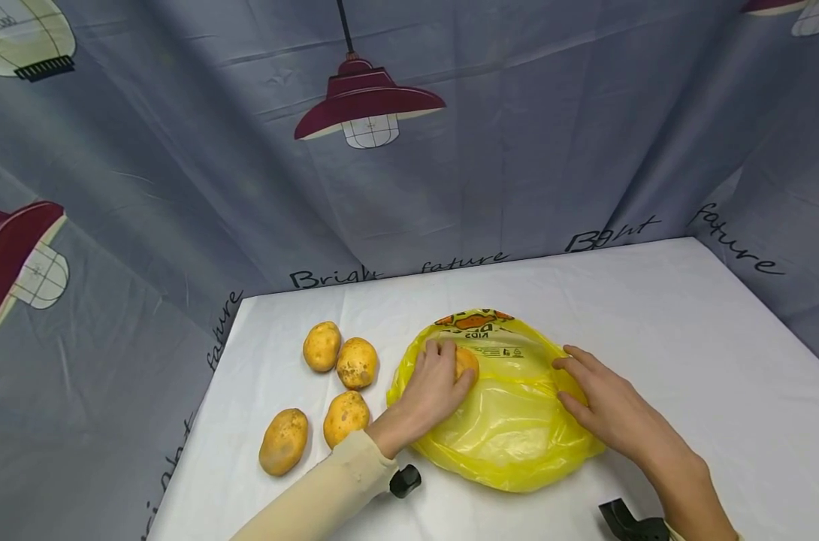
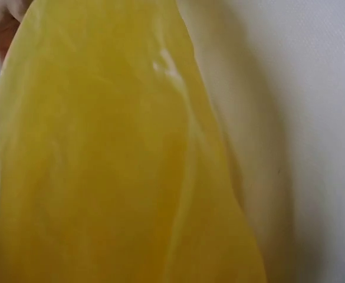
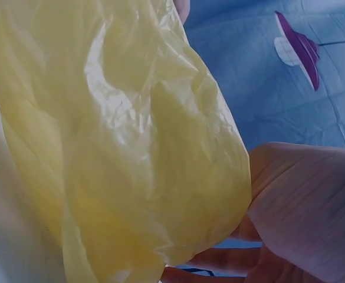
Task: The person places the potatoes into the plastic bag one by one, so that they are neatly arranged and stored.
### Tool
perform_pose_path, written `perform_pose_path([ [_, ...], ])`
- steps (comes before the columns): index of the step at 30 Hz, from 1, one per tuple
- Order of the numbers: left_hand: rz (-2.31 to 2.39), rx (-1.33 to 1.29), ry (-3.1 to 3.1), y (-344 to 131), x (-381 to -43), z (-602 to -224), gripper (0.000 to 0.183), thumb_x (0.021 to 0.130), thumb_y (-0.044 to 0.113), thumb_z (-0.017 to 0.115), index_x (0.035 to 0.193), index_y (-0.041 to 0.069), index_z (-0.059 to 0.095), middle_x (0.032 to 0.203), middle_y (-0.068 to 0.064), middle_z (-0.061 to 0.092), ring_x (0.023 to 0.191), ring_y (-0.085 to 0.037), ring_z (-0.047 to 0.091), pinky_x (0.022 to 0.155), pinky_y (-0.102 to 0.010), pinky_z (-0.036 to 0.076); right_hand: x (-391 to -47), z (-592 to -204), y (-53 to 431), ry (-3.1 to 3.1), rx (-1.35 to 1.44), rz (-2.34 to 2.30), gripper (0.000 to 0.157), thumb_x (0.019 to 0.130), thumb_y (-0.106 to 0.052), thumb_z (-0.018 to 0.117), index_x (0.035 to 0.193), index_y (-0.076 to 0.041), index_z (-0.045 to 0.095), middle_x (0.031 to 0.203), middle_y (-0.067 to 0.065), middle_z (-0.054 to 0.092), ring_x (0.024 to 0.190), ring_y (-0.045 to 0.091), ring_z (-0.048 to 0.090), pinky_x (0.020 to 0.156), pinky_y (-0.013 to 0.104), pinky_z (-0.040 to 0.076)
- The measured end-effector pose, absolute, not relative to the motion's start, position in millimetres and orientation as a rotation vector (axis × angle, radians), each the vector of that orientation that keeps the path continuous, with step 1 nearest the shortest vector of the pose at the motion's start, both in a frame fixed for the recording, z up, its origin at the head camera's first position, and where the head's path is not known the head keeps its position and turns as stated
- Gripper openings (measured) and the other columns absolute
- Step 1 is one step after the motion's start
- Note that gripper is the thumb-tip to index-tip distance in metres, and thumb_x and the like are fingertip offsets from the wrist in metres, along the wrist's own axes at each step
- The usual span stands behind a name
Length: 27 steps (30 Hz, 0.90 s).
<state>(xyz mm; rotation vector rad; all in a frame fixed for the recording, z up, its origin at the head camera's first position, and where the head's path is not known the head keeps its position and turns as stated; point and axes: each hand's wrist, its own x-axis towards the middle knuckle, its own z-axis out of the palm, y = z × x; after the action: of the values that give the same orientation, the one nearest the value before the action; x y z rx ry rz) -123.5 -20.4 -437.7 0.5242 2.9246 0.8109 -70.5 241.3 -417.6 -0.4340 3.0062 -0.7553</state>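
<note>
With fingers curled round it, grips a potato [image 1: 468, 362] in the left hand [image 1: 431, 387] at the mouth of the yellow bag [image 1: 511, 428]. Touches the bag's right side with spread fingers of the right hand [image 1: 604, 402]. Has four more potatoes [image 1: 357, 363] on the white table [image 1: 653, 315], left of the bag.

left hand [image 1: 435, 383] curled in a grip | right hand [image 1: 604, 402] fingers parted | forearms [image 1: 683, 481] angled inward
</note>
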Motion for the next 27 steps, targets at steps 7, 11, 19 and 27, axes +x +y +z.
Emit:
perform_pose_path([
  [7,0.787,0.502,2.898,-24,-125,-430,0.054,0.100,0.033,0.060,0.139,-0.004,0.048,0.134,-0.025,0.047,0.116,-0.034,0.051,0.097,-0.046,0.048,-72,-420,239,2.991,-0.420,-0.751,0.041,0.088,-0.003,0.074,0.127,0.004,0.061,0.146,0.032,0.042,0.127,0.052,0.047,0.098,0.065,0.041],
  [11,0.749,0.514,2.910,-25,-123,-421,0.055,0.099,0.034,0.061,0.138,-0.004,0.050,0.134,-0.025,0.048,0.114,-0.035,0.053,0.096,-0.047,0.049,-72,-420,239,2.980,-0.412,-0.747,0.042,0.088,-0.001,0.073,0.127,0.005,0.061,0.146,0.032,0.041,0.128,0.052,0.046,0.098,0.066,0.041],
  [19,0.773,0.530,2.914,-31,-116,-403,0.054,0.098,0.035,0.062,0.136,-0.002,0.054,0.131,-0.022,0.052,0.111,-0.035,0.058,0.094,-0.046,0.050,-72,-421,241,2.984,-0.429,-0.742,0.040,0.088,0.000,0.072,0.127,0.005,0.060,0.146,0.032,0.041,0.127,0.053,0.046,0.098,0.066,0.041],
  [27,0.974,0.439,2.917,-60,-103,-383,0.046,0.097,0.039,0.062,0.129,0.005,0.061,0.131,-0.010,0.057,0.116,-0.028,0.057,0.098,-0.045,0.046,-74,-422,245,2.972,-0.438,-0.742,0.042,0.088,0.000,0.072,0.127,0.006,0.060,0.146,0.033,0.040,0.127,0.054,0.045,0.097,0.067,0.040],
])
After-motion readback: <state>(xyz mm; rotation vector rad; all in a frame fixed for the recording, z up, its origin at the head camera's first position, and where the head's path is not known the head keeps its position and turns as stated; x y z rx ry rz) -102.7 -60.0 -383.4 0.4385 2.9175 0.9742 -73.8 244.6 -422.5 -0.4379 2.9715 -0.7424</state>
